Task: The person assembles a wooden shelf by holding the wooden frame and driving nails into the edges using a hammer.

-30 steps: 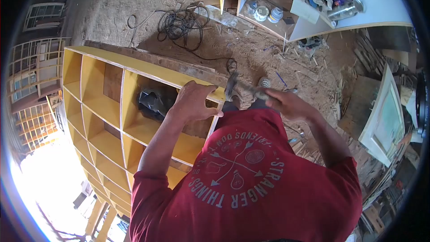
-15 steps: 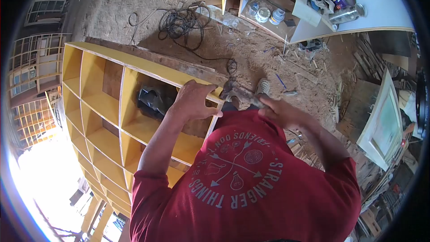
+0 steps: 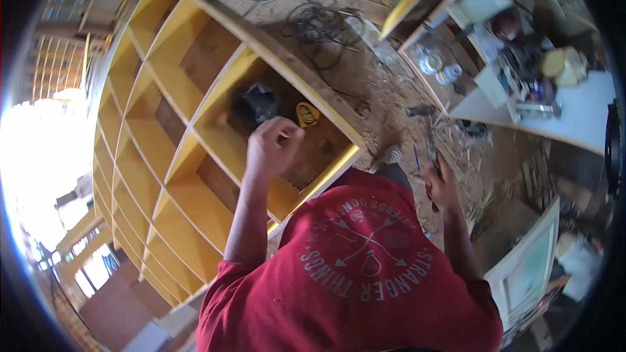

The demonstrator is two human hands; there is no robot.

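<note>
My left hand (image 3: 275, 145) is over the corner compartment of a yellow wooden shelf unit (image 3: 189, 124), fingers curled in. Whatever they hold, if anything, is hidden. Just beyond it, a crumpled black plastic bag (image 3: 259, 100) and a yellow tape measure (image 3: 307, 115) lie inside that compartment. My right hand (image 3: 441, 184) is wrapped around the handle of a hammer (image 3: 430, 140), whose dark head points away from me. The hammer is off to the right of the shelf unit, touching nothing visible.
A tangled black cable (image 3: 319, 29) lies on the dusty floor beyond the shelf unit. At the upper right stands a cabinet (image 3: 460, 94) with jars in it, beside a pale panel (image 3: 574, 107) cluttered with items. A framed panel (image 3: 525, 274) leans at the lower right.
My left hand has left the shelf's corner edge and moved over the compartment, fingers now curled. The hammer has swung away from that corner to the right. The camera view has turned.
</note>
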